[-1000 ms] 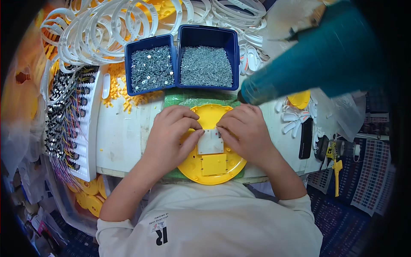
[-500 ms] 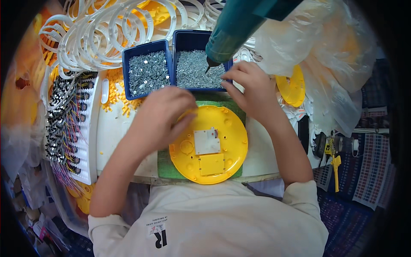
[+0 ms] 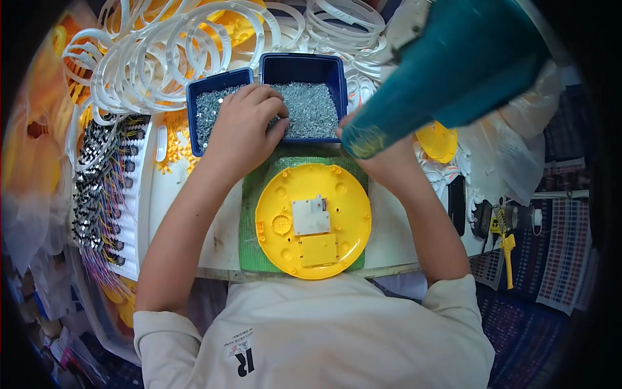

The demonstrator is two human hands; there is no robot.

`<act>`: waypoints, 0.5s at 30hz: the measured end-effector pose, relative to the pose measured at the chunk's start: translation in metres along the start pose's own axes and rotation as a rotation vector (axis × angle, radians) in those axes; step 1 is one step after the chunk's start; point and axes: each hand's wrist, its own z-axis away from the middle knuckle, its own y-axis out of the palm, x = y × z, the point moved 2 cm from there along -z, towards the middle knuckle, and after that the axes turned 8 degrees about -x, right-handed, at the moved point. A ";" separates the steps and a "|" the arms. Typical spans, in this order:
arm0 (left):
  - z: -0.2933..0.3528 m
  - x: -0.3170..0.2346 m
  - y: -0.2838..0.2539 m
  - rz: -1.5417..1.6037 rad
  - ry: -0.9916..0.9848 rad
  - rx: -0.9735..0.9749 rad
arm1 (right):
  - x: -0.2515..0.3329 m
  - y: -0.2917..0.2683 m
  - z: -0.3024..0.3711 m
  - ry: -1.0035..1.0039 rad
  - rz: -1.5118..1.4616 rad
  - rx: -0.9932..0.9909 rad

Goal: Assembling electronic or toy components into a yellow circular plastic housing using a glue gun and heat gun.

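Note:
My left hand (image 3: 249, 123) is over the smaller blue bin (image 3: 192, 117) of small shiny metal screws, its fingers curled near the wall shared with the larger blue bin (image 3: 302, 60). Whatever is in its fingertips is hidden. A teal power screwdriver (image 3: 440, 71) hangs at the upper right, nose pointing down and left. Behind that nose is my right hand (image 3: 389, 162), its fingers mostly covered. In front of me a round yellow plastic shell (image 3: 353, 223) lies inside up on a green mat (image 3: 249, 253). It carries a white square box (image 3: 311, 217) and a yellow rectangular cover (image 3: 319, 250).
White plastic rings (image 3: 146, 65) are heaped behind the bins. To the left, wired black parts (image 3: 97, 188) lie along a white ribbed tray (image 3: 133, 214), near small orange-yellow pieces (image 3: 176, 142). Plastic bags, a yellow part (image 3: 437, 142) and a black bar (image 3: 457, 204) are at the right.
My left hand has moved up from above the shell to the smaller bin. The screwdriver has swung right and its nose dropped in front of my right hand. The shell has shifted slightly.

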 end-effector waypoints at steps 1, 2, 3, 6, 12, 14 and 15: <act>0.002 0.000 0.001 0.013 -0.018 0.029 | 0.003 -0.007 0.012 0.104 -0.131 0.058; 0.004 0.002 0.001 0.012 -0.031 0.031 | 0.008 -0.010 0.023 0.101 -0.135 0.069; 0.005 0.005 0.002 0.012 0.016 -0.033 | 0.015 -0.013 0.034 0.033 -0.136 0.055; 0.005 0.004 0.002 0.057 0.032 -0.098 | 0.029 -0.013 0.072 -0.017 -0.187 0.091; 0.017 -0.019 -0.005 0.246 -0.069 -0.111 | 0.056 -0.002 0.113 -0.099 -0.155 0.072; 0.028 -0.031 -0.012 0.267 -0.058 -0.124 | 0.057 0.003 0.122 -0.089 -0.157 0.046; 0.034 -0.036 -0.017 0.294 -0.056 -0.103 | 0.057 0.003 0.123 -0.084 -0.157 0.044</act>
